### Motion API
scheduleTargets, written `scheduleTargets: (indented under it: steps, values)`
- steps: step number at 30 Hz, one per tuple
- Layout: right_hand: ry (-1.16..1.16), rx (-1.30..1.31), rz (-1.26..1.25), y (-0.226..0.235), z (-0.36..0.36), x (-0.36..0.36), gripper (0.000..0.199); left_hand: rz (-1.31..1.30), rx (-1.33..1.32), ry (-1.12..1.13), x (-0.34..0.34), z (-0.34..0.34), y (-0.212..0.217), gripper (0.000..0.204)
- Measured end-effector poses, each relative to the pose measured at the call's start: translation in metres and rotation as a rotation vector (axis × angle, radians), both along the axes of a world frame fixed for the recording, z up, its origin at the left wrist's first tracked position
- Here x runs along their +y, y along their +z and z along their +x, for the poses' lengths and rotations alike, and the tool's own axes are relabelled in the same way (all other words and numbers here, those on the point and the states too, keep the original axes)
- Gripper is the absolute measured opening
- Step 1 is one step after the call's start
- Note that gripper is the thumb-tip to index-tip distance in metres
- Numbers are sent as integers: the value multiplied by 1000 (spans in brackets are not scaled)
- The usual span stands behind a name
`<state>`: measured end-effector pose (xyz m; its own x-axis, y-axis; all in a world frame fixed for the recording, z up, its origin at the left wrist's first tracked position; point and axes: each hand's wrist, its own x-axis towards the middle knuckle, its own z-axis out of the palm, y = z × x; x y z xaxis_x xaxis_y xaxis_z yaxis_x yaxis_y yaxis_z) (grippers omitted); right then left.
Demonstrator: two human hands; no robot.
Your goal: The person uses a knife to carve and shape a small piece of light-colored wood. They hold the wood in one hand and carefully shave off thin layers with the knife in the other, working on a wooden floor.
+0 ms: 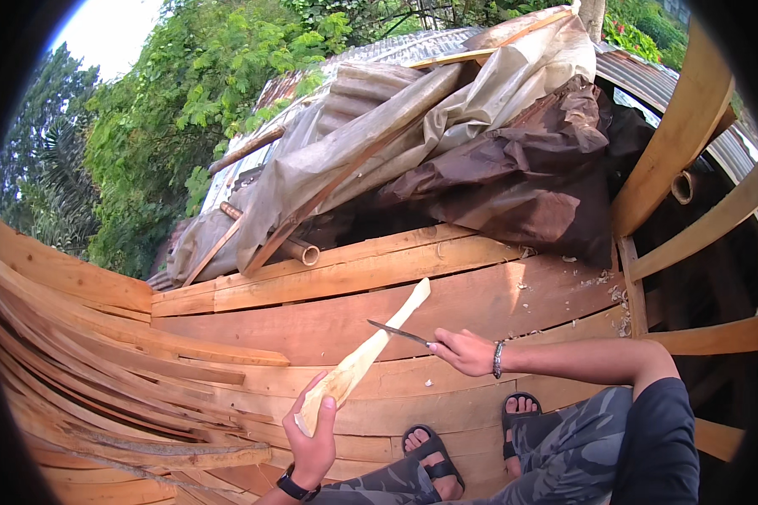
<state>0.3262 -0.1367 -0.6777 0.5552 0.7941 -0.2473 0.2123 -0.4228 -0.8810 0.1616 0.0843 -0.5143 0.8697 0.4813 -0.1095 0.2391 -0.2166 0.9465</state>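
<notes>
My left hand grips the broad lower end of a pale carved piece of wood. The wood slants up and to the right, narrowing to a slim neck and widening a little at its far tip. In my right hand is a knife, held by its handle, most of which the fingers hide. The blade points left and lies across the narrow part of the wood; whether its edge touches cannot be made out. Both hands are above the plank floor.
Several long thin wood strips are heaped at the left. Wood shavings lie on the plank floor at the right. Beyond its edge stand a grey tarp, a brown sheet and a bamboo pole. Upright boards rise at the right.
</notes>
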Motion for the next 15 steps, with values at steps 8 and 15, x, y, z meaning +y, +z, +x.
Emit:
scheduleTargets:
  steps: [8, 15]
  values:
    - [72, 100, 79, -21, -29, 3, 41, 563, 57, -382, 15, -30, 15, 40]
    - [36, -3, -108, -47, -5, -8, 48, 714, 51, -562, 11, -28, 13, 38]
